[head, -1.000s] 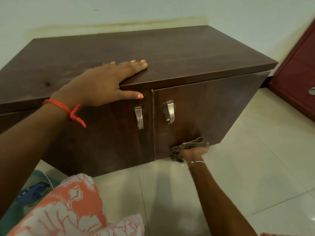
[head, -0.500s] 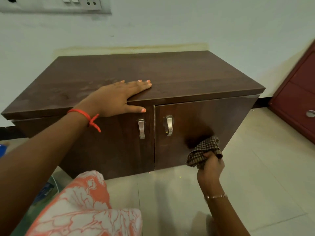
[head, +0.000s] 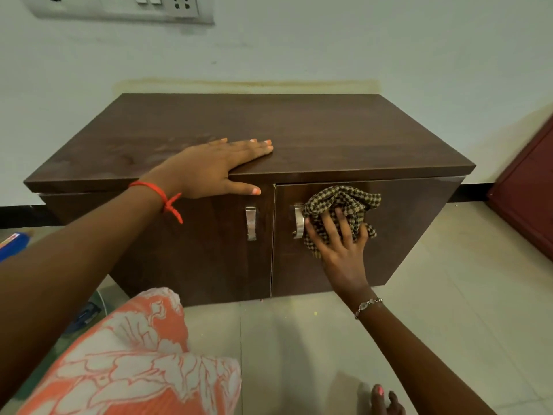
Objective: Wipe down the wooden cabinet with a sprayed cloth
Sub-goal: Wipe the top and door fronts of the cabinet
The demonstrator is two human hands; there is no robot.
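Higher on the cabinet [head: 404,235] than before, the cloth [head: 344,200] is being pressed by the spread-fingered right hand [head: 339,245], hiding a handle [head: 297,220] edge; the left hand [head: 215,166] is being kept flat on top.

A room in a home is indicated; a low dark wooden cabinet [head: 299,130] is set against a painted wall [head: 359,40]; a switch-and-socket plate [head: 119,7] is mounted above; pale floor tiles [head: 449,295] and a maroon furniture unit [head: 526,199] are seen.
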